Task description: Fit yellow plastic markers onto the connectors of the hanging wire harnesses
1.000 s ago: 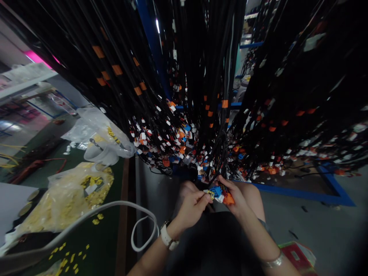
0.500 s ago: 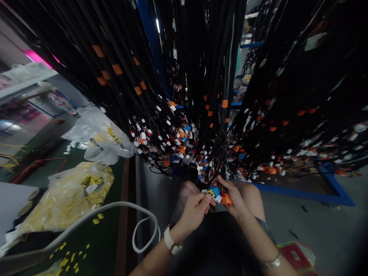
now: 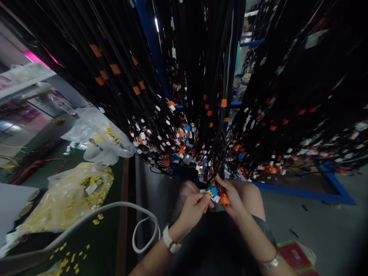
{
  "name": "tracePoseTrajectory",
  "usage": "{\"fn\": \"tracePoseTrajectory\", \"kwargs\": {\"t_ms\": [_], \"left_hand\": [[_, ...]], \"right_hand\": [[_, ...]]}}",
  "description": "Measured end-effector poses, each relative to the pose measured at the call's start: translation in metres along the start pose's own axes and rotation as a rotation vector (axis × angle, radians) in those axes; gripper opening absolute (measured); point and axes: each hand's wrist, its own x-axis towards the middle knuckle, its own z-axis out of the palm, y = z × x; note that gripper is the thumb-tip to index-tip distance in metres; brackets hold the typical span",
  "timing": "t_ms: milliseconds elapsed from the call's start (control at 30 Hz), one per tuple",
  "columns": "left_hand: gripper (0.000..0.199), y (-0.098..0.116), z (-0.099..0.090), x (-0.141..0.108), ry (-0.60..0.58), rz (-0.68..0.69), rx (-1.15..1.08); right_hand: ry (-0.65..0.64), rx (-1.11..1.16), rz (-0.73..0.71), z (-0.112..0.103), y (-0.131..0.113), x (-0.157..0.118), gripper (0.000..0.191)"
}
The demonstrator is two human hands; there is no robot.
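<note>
My left hand [image 3: 194, 209] pinches the near left end of a blue connector [image 3: 213, 191] between thumb and fingers. A yellow piece [image 3: 210, 194] shows on the connector's face, partly hidden by the thumb. White connectors sit against the blue one. My right hand [image 3: 233, 198] is closed around the wires behind it, with an orange connector [image 3: 224, 199] at the palm. The held bundle runs up into the hanging black wire harnesses [image 3: 221, 134]. The fingertips' exact contact with the yellow piece is hidden.
Black harnesses with many white, orange and blue connectors hang ahead. On the left green table lie a bag of yellow pieces [image 3: 66, 195], loose yellow pieces [image 3: 64, 260], a white cup [image 3: 100, 153] and a thick pale cable [image 3: 115, 205]. A blue frame [image 3: 293, 191] stands low right.
The blue connector has turned slightly in my hands, and less of the yellow piece shows. Both hands stay in nearly the same place.
</note>
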Motion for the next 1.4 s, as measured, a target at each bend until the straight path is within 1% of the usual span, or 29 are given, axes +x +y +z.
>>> {"fn": "tracePoseTrajectory", "kwargs": {"t_ms": [133,200,267,400,467,567,667,800,900,1067,1200,1400], "left_hand": [[0.054,0.001,-0.002,0.001,-0.026,-0.016,0.015],[0.052,0.0,-0.002,0.001,-0.007,0.0,0.033],[0.045,-0.001,-0.001,0.0,0.073,0.07,0.078],[0.022,0.0,0.002,-0.003,0.309,0.238,0.172],[0.018,0.001,0.002,-0.005,0.352,0.279,0.199],[0.015,0.003,0.002,-0.007,0.346,0.367,0.256],[0.016,0.004,0.001,-0.008,0.343,0.444,0.331],[0.018,0.004,0.0,-0.009,0.315,0.469,0.434],[0.016,0.005,-0.002,-0.01,0.324,0.499,0.487],[0.012,0.003,-0.002,-0.011,0.322,0.531,0.466],[0.008,0.001,-0.002,-0.009,0.327,0.57,0.426],[0.006,0.0,-0.002,-0.007,0.353,0.634,0.388]], "right_hand": [[0.004,0.019,0.003,0.002,0.0,-0.001,0.023],[0.0,0.019,0.004,0.001,0.0,0.0,0.023],[0.002,0.025,0.002,-0.001,0.001,0.001,0.022],[-0.011,0.049,0.007,-0.003,0.003,0.003,0.02],[-0.019,0.062,0.013,-0.002,0.003,0.003,0.02],[-0.022,0.068,0.018,-0.001,0.003,0.003,0.02],[-0.022,0.06,0.021,-0.001,0.003,0.003,0.018],[-0.023,0.049,0.023,-0.003,0.003,0.003,0.018],[-0.029,0.049,0.018,-0.004,0.003,0.003,0.018],[-0.058,0.058,0.019,-0.005,0.004,0.005,0.019],[-0.039,0.052,0.022,-0.005,0.004,0.005,0.021],[-0.043,0.052,0.011,-0.002,0.002,0.003,0.021]]}}
